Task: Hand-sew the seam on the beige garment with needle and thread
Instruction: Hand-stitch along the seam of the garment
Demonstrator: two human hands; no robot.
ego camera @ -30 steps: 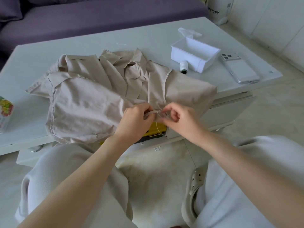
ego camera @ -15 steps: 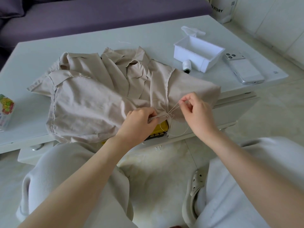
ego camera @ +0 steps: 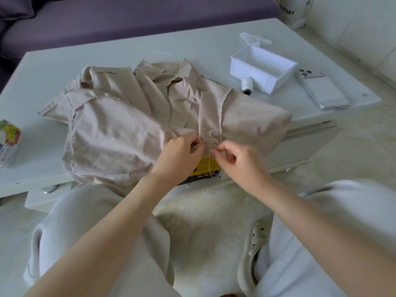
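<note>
Far left, a printed carton [ego camera: 9, 142] stood on the tabletop [ego camera: 42, 67], well clear of the work. The beige garment [ego camera: 120, 129] lay crumpled across the tabletop, its near edge hanging over the front towards our lap. It read as light woven cloth: soft, no stiffness, apt to bunch and slide, so it needed holding close to the stitch rather than out in the loose body. Our left hand [ego camera: 180, 155] had its fingers curled and gripping a fold of the garment right at the seam [ego camera: 220, 116]. That was the correct hold in our view, as it kept the fold taut. A short run of thread [ego camera: 206, 142] bridged from that hand to the seam. It was thin and easy to snag or knot. Our right hand [ego camera: 240, 159] was just beside it, thumb and forefinger pinched at the thread by the seam and the other fingers curled. We couldn't resolve the needle, too small. A yellow box [ego camera: 206, 166] showed under the overhang. Further right were a white spool [ego camera: 246, 84], a white tray [ego camera: 261, 67] and a phone [ego camera: 321, 91], all untouched.
</note>
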